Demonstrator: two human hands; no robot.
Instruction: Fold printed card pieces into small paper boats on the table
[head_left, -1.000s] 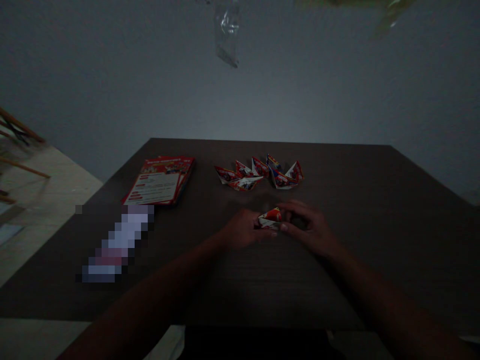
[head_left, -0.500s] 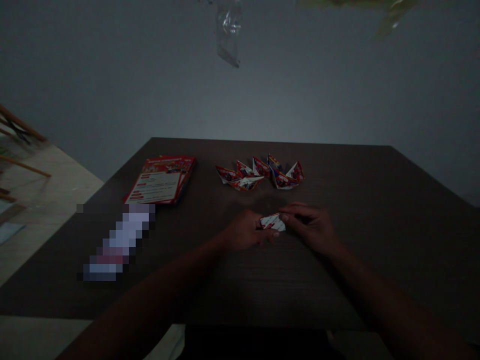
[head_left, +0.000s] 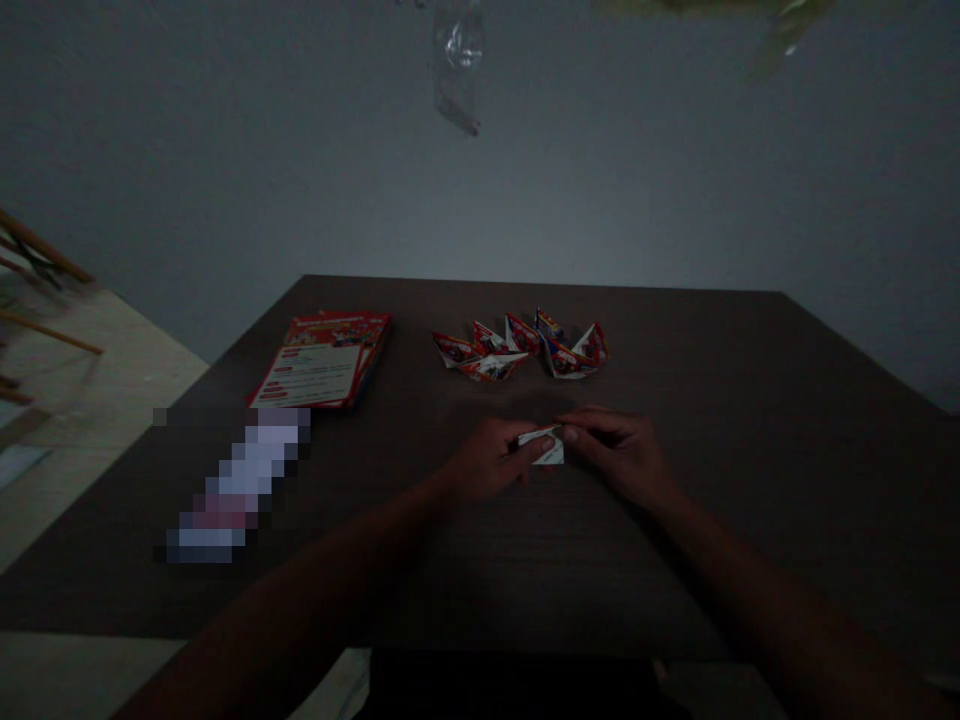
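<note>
A small folded piece of paper, its pale printed side showing, is held between both hands above the table's middle. My left hand grips its left part, with the thumb lying across the front. My right hand pinches the upper right corner between thumb and fingers. Beyond the hands stand several folded paper boats, red, white and blue. A boat with a blue side is at the right of the group.
On the left of the dark wooden table lies a stack of red printed leaflets. Nearer me is a pixelated long object. A pale wall rises behind the table, and wooden legs show at far left.
My left thumb has moved up onto the front of the paper, and the paper has tilted slightly. My right hand keeps its pinch at the corner. The boats and leaflets stay put.
</note>
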